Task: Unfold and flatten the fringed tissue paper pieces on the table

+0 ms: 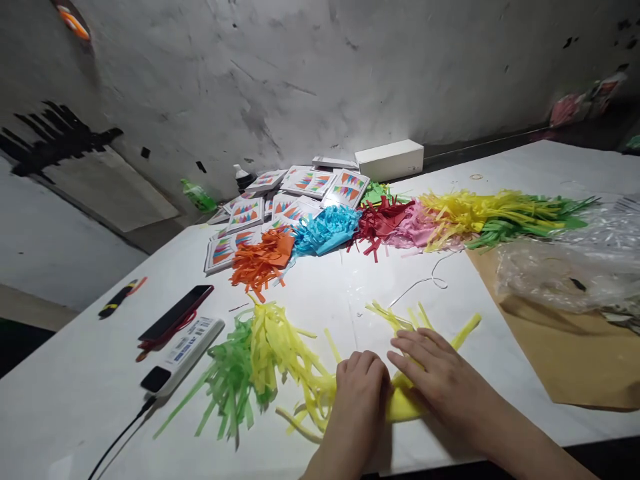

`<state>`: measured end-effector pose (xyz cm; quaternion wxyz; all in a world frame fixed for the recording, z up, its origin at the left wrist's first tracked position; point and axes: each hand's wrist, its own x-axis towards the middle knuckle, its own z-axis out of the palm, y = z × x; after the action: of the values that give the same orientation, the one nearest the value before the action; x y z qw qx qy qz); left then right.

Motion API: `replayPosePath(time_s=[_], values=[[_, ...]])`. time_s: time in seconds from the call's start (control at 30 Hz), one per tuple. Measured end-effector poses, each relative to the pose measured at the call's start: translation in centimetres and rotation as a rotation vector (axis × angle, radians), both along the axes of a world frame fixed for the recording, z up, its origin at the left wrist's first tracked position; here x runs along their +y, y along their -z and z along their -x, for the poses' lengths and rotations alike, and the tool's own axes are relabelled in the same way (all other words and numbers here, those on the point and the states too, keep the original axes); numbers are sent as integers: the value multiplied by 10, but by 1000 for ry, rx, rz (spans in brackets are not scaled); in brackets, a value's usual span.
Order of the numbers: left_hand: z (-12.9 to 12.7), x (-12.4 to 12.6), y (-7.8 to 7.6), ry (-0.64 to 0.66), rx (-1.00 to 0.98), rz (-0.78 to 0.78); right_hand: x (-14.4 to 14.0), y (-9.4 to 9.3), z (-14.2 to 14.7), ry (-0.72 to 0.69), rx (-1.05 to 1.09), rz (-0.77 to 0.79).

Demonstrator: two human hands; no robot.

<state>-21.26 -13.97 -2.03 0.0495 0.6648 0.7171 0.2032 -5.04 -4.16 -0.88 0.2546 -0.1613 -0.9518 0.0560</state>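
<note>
A yellow tissue-paper fringe (403, 403), cut into strips at both ends, lies at the table's front edge under my two hands. My left hand (361, 387) is closed around its middle, with the fingertips hidden from view. Across the right part of the fringe rests my right hand (437, 370), its fingers stretched out and lying fairly flat. Loose yellow strips (285, 340) spread out to the left of my left hand. Beside them is a bunch of light green strips (233, 373).
Orange (263, 257), blue (327, 230) and dark red paper fringes (383, 223) line the back, with pink, yellow and green ones further right. Behind them are printed packets (305, 183) and a white box (390, 160). A power strip (185, 353) and phone (175, 313) lie left; plastic bags (545, 273) right.
</note>
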Motion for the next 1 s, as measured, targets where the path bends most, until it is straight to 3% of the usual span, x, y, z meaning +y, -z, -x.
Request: replayPosePath(time_s=[0.1,0.3,0.43,0.67,1.0], values=[[0,-4,4,59,-52,-108,-2,-3,4,-45,-59,106],[4,-12,8,82,-106,-141,-1,-5,-5,61,-61,134],[6,-13,-2,120,-26,-127,-2,3,-15,59,-16,80],[12,-18,-11,331,186,-271,-13,12,-32,14,118,-116],[14,-26,-9,316,129,-159,-20,13,-41,-99,57,-212]])
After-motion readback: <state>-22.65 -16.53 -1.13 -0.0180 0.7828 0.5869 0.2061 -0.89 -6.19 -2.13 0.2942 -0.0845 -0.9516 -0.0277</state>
